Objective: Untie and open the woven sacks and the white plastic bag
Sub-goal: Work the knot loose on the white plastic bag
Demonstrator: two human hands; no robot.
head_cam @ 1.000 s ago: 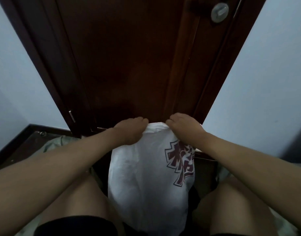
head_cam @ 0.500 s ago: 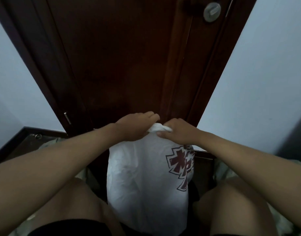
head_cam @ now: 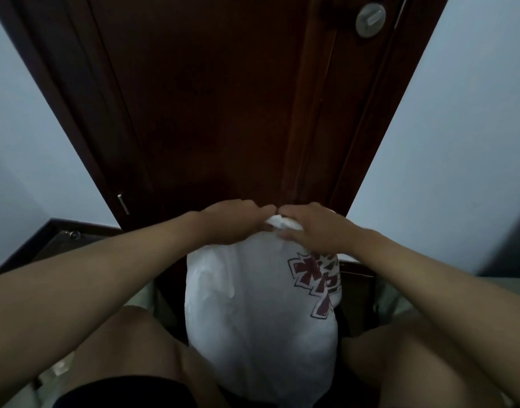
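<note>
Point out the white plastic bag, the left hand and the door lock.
white plastic bag [head_cam: 252, 313], head view, bare front of its bulging body.
left hand [head_cam: 235, 223], head view, back of hand.
door lock [head_cam: 370, 20], head view, round metal face.

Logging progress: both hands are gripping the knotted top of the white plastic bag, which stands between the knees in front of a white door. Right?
Not quite: the door is dark brown wood, as the head view shows. The left hand and right hand do grip the top of the white plastic bag.

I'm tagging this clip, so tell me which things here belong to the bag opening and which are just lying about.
In the job: white plastic bag; its bunched top, gripped by left hand and right hand.
Lying about: wooden door; round lock; pale cloth.
</note>
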